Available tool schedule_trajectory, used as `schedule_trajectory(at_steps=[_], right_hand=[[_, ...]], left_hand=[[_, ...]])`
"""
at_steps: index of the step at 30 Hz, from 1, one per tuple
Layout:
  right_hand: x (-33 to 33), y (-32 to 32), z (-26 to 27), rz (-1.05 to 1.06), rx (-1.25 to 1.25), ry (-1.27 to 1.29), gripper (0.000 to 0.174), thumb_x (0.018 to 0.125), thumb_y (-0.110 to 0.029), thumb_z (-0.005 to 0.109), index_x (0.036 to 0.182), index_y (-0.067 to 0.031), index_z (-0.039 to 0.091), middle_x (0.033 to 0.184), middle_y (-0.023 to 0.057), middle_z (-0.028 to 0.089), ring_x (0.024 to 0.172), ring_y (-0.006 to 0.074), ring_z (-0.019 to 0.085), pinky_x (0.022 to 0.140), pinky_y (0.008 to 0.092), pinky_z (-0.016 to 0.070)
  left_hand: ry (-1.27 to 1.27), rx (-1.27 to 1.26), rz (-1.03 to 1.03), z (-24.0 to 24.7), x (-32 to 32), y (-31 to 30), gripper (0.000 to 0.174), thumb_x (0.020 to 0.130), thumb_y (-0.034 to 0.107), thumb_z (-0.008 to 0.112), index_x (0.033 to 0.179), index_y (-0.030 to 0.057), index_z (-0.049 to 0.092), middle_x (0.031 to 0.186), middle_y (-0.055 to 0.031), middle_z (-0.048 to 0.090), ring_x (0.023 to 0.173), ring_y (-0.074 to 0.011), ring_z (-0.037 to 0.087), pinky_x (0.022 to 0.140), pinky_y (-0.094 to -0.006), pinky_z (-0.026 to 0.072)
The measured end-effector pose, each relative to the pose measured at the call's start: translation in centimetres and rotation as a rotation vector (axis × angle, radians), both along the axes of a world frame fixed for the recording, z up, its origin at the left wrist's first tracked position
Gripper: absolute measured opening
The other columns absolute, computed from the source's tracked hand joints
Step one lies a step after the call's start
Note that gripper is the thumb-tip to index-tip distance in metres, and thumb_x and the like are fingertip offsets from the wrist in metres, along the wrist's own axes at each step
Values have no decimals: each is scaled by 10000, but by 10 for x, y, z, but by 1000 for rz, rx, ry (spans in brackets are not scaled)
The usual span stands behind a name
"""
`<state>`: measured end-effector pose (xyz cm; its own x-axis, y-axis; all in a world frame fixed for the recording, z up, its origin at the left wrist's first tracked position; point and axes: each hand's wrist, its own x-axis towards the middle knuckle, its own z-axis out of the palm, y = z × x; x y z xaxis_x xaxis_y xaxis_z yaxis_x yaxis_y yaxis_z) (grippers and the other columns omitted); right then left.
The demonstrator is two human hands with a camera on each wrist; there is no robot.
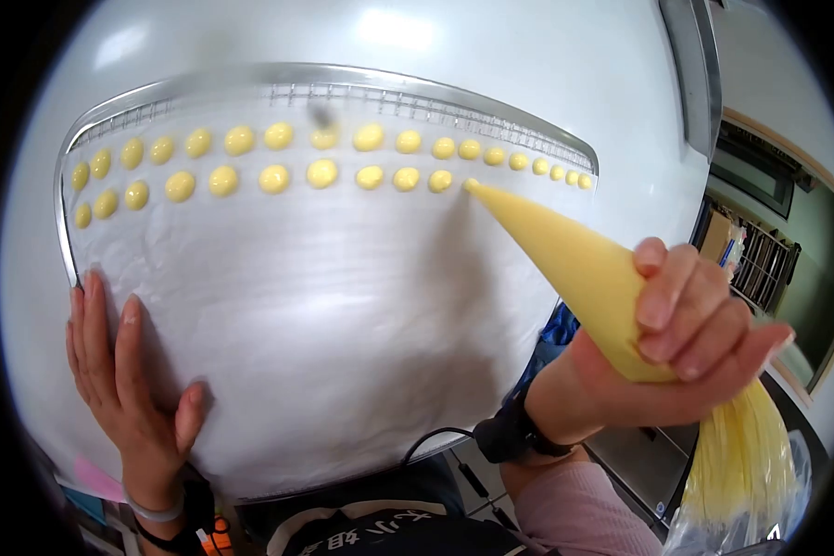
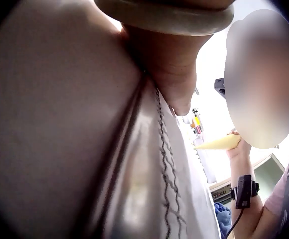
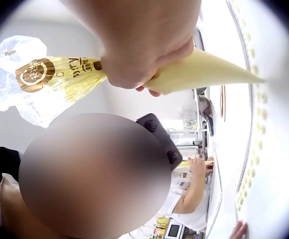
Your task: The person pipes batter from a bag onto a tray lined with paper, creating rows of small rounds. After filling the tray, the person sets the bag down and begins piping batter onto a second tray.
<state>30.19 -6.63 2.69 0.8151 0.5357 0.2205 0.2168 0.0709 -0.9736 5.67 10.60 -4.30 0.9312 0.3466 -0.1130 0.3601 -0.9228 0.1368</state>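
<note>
A smooth white worktop (image 1: 639,111) is carrying a shallow metal-rimmed wire tray (image 1: 64,227) lined with white paper (image 1: 315,306). The right hand (image 1: 686,334) is gripping a cone-shaped bag of pale yellow batter (image 1: 574,264), fingers curled round it, its tip meeting the paper at the lower row's right end. The left hand (image 1: 130,380), fingers extended, is resting at the tray's left edge. Small round glossy yellow dollops (image 1: 273,179) are lying in two rows.

white chinese characters run across the dark apron (image 1: 380,536); "小姐" can be read among them, the rest being cut off or unclear. the clear piping bag (image 3: 77,74) carries a round brown logo (image 3: 35,75) with characters in it and brown lettering beside it, turned sideways and too unclear to read.
</note>
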Motion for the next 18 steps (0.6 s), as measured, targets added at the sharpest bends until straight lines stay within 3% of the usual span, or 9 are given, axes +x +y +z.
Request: schedule_trajectory(at_steps=[8,11,18], right_hand=[[1,-5,7,-38,86,28,531,917,-364,215,433,-176,325,416,-17,388,463,99,453,696,330,439],[15,-16,2,82,4,13,527,919,-357,209,443,-170,337,449,-1,429,510,127,497,717,349,452],[12,-19,2,48,42,10,512,917,-352,225,452,-171,342,452,-6,429,505,121,498,710,332,456]], left_hand=[[1,-1,0,-1,-3,1,545,811,439,408,1202,59,403,1276,-201,346,1204,-355,302,976,-465,224],[-4,-5,-4,-1,1,0,545,812,434,407,1205,57,398,1279,-201,341,1206,-355,298,978,-464,221],[-11,-6,-5,0,-1,-1,544,815,422,403,1211,50,388,1286,-202,329,1210,-356,288,982,-461,213]])
